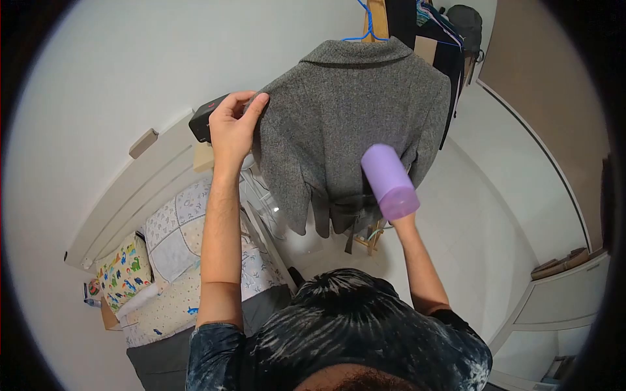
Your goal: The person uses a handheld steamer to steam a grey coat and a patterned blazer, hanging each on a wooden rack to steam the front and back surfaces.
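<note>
A grey wool jacket (pixel 355 111) hangs from a blue hanger (pixel 370 29), its back and collar facing me. My left hand (pixel 235 124) pinches the jacket at its left shoulder, the thumb on the cloth. My right hand (pixel 405 223) grips a purple handheld garment steamer (pixel 386 173), a cylinder with a see-through pink-purple end turned to me. The steamer overlaps the lower right of the jacket's back, and its body hides most of my right fingers. Both sleeves hang down beside the jacket's body.
A wooden stand (pixel 378 19) holds the hanger, with dark clothes and a grey cap (pixel 464 23) behind it. A black box (pixel 203 120) stands behind my left hand. To the left is a bed (pixel 173 306) with a dinosaur-print pillow (pixel 125 270); white cabinets (pixel 557 303) line the right.
</note>
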The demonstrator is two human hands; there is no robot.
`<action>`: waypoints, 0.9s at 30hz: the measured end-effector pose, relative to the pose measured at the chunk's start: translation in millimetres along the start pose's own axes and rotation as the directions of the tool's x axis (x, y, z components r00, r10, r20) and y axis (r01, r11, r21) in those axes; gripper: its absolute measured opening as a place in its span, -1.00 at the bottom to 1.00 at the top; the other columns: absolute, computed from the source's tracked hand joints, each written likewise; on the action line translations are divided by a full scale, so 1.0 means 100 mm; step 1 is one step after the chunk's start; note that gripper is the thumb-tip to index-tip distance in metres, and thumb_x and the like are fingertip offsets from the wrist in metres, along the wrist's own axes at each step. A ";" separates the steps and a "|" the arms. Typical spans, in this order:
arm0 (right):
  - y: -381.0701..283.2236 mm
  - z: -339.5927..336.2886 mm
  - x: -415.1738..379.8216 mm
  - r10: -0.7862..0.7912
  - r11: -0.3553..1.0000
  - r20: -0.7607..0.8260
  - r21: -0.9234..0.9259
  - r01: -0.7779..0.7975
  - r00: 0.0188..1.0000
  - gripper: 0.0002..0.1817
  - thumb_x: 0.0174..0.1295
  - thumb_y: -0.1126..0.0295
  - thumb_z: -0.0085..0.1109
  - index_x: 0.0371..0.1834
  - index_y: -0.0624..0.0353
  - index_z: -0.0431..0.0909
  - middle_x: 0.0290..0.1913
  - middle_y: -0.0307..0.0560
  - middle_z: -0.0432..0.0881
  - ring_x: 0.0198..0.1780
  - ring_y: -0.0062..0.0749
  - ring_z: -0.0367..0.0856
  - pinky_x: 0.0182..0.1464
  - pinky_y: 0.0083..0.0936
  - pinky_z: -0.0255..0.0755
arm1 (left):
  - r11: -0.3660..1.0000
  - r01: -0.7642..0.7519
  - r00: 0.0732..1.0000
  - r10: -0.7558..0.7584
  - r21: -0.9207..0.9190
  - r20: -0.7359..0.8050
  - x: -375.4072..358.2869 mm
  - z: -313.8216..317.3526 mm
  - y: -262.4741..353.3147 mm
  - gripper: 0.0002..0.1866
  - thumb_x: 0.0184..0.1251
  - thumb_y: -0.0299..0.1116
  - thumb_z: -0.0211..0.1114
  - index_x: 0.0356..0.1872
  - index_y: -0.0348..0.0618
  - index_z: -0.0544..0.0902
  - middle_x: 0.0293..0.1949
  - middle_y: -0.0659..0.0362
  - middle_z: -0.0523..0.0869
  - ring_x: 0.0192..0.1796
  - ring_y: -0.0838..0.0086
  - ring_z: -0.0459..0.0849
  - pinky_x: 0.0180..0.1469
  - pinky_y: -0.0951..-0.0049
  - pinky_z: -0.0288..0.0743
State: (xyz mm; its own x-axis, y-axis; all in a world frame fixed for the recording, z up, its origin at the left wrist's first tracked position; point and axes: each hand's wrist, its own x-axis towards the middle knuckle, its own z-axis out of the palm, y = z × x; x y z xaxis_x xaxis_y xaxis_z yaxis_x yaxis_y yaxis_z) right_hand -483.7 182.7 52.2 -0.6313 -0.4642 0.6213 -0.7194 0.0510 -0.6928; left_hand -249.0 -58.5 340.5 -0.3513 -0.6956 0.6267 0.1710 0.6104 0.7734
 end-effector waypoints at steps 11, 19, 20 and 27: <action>0.59 0.21 -1.08 0.045 0.983 0.216 -0.185 -0.004 0.975 -0.62 0.21 0.36 0.26 0.09 0.20 0.56 0.03 0.02 0.65 0.09 -0.19 0.61 0.07 -0.28 0.49 | 1.000 -0.011 0.999 0.010 -0.024 -0.044 -0.03 0.02 0.09 -0.82 0.25 -0.42 0.45 -0.25 -0.33 0.70 -0.39 0.28 0.70 -0.34 0.72 0.57 -0.27 0.68 0.43; 0.20 0.16 -0.70 0.048 0.996 0.230 -0.087 -0.029 0.972 -0.64 0.26 0.39 0.20 0.12 0.20 0.55 0.04 0.00 0.64 0.10 -0.18 0.60 0.09 -0.30 0.47 | 0.999 -0.026 0.999 0.024 -0.034 -0.049 -0.05 0.00 0.05 -0.82 0.26 -0.42 0.44 -0.26 -0.34 0.69 -0.36 0.28 0.71 -0.32 0.71 0.59 -0.24 0.67 0.45; 0.04 0.14 -0.61 0.011 1.000 0.194 -0.023 -0.007 0.981 -0.65 0.26 0.40 0.19 0.11 0.20 0.56 0.03 0.01 0.65 0.09 -0.17 0.60 0.08 -0.31 0.48 | 0.999 -0.035 0.999 0.034 -0.021 -0.041 -0.04 -0.01 0.00 -0.76 0.22 -0.39 0.47 -0.22 -0.34 0.67 -0.36 0.26 0.71 -0.31 0.67 0.60 -0.23 0.64 0.47; -0.47 0.26 -0.35 -0.020 0.992 0.178 0.129 -0.003 0.984 -0.66 0.23 0.39 0.23 0.07 0.21 0.58 0.00 0.00 0.67 0.06 -0.17 0.63 0.06 -0.33 0.49 | 0.827 -0.216 0.965 0.263 0.519 -0.018 -0.42 0.25 0.10 0.00 -0.16 -0.11 0.69 0.26 -0.37 0.28 0.10 -0.14 0.53 0.15 0.16 0.56 0.21 0.26 0.44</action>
State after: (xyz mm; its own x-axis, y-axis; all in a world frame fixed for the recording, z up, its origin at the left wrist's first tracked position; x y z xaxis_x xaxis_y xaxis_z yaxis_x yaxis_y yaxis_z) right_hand -420.3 173.4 53.5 -0.5548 -0.6155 0.5598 -0.6740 -0.0620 -0.7362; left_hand -255.0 -13.6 319.3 -0.2770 -0.5171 0.8099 -0.2609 0.8517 0.4545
